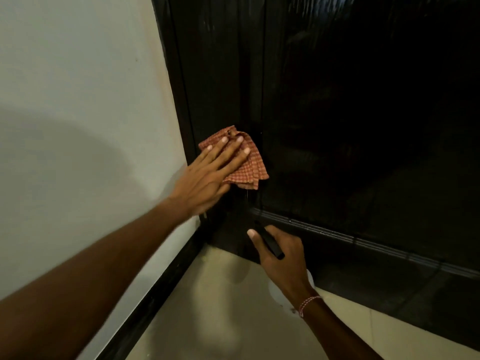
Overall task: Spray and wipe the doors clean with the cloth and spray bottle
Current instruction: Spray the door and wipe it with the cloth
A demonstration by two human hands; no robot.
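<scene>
Straight fingers of the left hand (205,178) press the red checked cloth (253,165) flat against the left edge of the dark door (363,126). Lower right, the right hand (280,258) grips the spray bottle (268,241) by its black top, near the door's foot.

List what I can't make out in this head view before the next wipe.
Head view, all three:
- Spray bottle: right hand wraps it; only a dark top and pale sliver show, fill level hidden.
- Door: too dark to judge dirt or streaks; top and right side cut off by the edges.
- Cloth: left hand, pressed flat, covers much of it; door-facing side hidden.
</scene>
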